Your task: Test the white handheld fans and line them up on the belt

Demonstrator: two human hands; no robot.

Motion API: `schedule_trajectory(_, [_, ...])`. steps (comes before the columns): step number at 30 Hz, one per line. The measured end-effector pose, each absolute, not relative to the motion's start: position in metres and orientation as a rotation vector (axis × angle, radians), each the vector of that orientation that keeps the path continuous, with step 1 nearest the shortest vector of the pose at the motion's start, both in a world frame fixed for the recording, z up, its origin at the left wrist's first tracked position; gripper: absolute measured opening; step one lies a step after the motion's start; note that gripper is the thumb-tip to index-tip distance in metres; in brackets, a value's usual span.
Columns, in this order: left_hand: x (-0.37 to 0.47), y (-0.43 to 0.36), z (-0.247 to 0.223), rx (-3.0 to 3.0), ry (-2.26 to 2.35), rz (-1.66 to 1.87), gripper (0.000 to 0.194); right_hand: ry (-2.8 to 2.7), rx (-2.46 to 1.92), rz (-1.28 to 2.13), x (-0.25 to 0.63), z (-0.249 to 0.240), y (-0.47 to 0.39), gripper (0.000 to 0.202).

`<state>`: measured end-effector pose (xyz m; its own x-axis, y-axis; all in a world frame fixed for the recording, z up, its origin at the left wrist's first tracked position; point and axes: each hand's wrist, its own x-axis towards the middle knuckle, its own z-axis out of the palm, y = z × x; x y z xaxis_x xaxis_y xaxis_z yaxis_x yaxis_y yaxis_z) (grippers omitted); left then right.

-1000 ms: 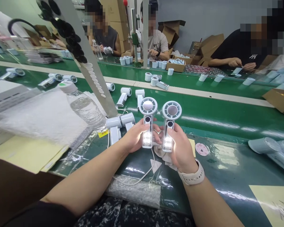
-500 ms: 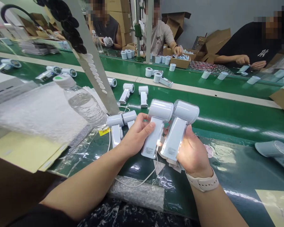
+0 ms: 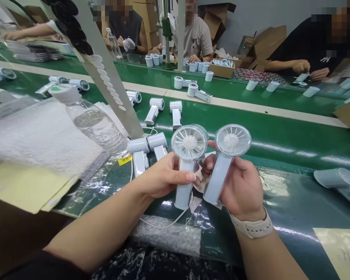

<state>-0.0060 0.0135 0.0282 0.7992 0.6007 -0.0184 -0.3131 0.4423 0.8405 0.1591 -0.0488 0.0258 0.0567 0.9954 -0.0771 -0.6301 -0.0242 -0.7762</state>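
Head view: at frame centre, the left hand [image 3: 165, 175] grasps one pale fan [image 3: 189, 146] and the right hand [image 3: 243, 186] grips a second fan [image 3: 222, 165], seemingly angled side by side so their clear fronts [image 3: 233, 140] face the camera.

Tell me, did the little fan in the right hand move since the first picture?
Yes. Against the slanted post, the handheld fan in the right hand has shifted right and turned to show its clear, spoked end.

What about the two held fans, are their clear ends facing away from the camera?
No, the left fan and the right fan both show their clear, finned ends.
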Motion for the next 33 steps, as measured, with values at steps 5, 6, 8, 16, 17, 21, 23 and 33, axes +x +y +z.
schedule_trajectory(5, [-0.003, 0.012, 0.022, 0.946, 0.405, 0.592, 0.044, -0.642, -0.801, 1.506, 0.158, 0.027, -0.049, 0.042])
schedule_trajectory(6, [-0.002, 0.012, 0.021, 0.952, 0.414, 0.616, 0.044, -0.638, -0.813, 1.502, 0.159, 0.027, -0.049, 0.042])
schedule_trajectory(8, [-0.002, 0.014, 0.020, 0.941, 0.414, 0.655, 0.043, -0.611, -0.828, 1.478, 0.160, 0.026, -0.049, 0.040])
schedule_trajectory(16, [-0.007, 0.021, 0.030, 0.764, 0.283, 0.754, 0.029, -0.643, -0.805, 1.371, 0.163, 0.023, -0.052, 0.027])
schedule_trajectory(17, [-0.007, 0.021, 0.030, 0.766, 0.280, 0.762, 0.027, -0.648, -0.801, 1.359, 0.164, 0.023, -0.052, 0.027])
schedule_trajectory(21, [-0.008, 0.020, 0.028, 0.845, 0.325, 0.791, 0.032, -0.542, -0.806, 1.320, 0.164, 0.023, -0.051, 0.030])
schedule_trajectory(23, [-0.009, 0.019, 0.027, 0.929, 0.379, 0.773, 0.042, -0.479, -0.830, 1.299, 0.162, 0.024, -0.051, 0.033])
schedule_trajectory(33, [-0.013, 0.020, 0.022, 1.112, 0.463, 0.734, 0.066, -0.410, -0.967, 1.114, 0.157, 0.025, -0.050, 0.017])
